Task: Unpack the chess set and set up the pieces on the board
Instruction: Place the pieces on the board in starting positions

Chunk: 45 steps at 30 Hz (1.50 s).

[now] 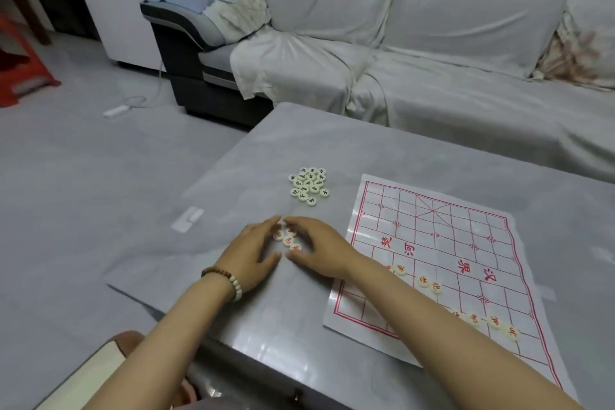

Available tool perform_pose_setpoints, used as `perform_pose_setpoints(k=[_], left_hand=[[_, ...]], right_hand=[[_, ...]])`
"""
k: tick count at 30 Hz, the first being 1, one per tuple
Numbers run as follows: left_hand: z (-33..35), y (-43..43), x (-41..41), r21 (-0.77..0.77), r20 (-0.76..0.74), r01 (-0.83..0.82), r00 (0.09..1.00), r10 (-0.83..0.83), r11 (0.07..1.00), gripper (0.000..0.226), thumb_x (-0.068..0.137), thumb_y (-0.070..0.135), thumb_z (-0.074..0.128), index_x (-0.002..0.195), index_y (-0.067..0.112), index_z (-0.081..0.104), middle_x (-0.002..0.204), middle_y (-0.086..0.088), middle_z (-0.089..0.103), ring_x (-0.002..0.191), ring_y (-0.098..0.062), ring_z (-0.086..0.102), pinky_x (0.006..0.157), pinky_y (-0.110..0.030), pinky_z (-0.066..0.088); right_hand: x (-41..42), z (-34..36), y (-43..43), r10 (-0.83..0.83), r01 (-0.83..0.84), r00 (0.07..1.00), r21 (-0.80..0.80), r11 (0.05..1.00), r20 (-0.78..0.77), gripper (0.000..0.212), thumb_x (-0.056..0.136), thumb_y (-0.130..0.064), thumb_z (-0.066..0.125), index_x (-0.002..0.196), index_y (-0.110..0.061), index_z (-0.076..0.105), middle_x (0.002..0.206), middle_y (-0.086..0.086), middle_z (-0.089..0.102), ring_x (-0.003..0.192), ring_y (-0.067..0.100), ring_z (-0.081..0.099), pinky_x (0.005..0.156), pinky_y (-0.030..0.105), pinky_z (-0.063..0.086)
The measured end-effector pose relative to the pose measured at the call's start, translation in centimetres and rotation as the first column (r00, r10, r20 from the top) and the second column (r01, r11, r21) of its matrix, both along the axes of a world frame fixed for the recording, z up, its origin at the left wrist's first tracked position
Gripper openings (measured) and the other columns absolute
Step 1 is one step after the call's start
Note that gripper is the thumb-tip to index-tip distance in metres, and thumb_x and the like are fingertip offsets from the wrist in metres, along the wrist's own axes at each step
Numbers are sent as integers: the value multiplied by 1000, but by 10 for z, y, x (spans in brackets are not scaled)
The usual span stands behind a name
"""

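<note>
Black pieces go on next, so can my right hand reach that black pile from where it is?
Probably yes. The right hand cups the red pieces with the left hand, and only bare table lies between it and the black pile beyond.

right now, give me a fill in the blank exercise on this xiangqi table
1. The pile of pieces beyond the hands bears ___ characters.
2. The left hand and right hand cup a cluster of pieces with ___ characters.
3. The bead bracelet sits on the ___ wrist.
4. The xiangqi board lies on the table to the ___ of both hands.

Missing words: black; red; left; right.
</note>
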State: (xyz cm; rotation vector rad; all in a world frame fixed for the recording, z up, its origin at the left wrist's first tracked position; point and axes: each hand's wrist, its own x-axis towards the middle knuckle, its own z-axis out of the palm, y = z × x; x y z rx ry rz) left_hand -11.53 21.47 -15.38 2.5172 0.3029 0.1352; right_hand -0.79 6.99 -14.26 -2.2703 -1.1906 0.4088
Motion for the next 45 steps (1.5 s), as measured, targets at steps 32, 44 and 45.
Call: perform_pose_setpoints(k=[32, 44, 45], left_hand=[[19, -45, 8, -351, 173, -6, 982, 71, 936, 34, 73, 22, 78, 100, 33, 61, 85, 11, 69, 79, -5, 63, 76, -18, 52], [18, -172, 34, -172, -33, 408, 907, -420, 896, 33, 81, 33, 69, 113, 33, 59, 105, 13, 63, 94, -2, 57, 82, -14, 47], [18, -175, 35, -133, -54, 425, 899, -435, 895, 33, 81, 34, 68, 113, 34, 59, 107, 13, 62, 95, -3, 56, 82, -14, 46]], right_hand=[[-3, 27, -117, -259, 276, 961, 306, 911, -96, 22, 84, -19, 69, 96, -35, 61, 96, -20, 64, 86, 1, 56, 72, 17, 47], [23, 14, -239, -476, 495, 866, 132, 859, -151, 25, 81, -16, 72, 91, -36, 62, 93, -19, 64, 84, -1, 57, 71, 13, 46], [23, 13, -241, -469, 486, 870, 103, 868, -149, 24, 82, -17, 71, 92, -36, 62, 94, -18, 63, 86, 0, 56, 71, 13, 46]])
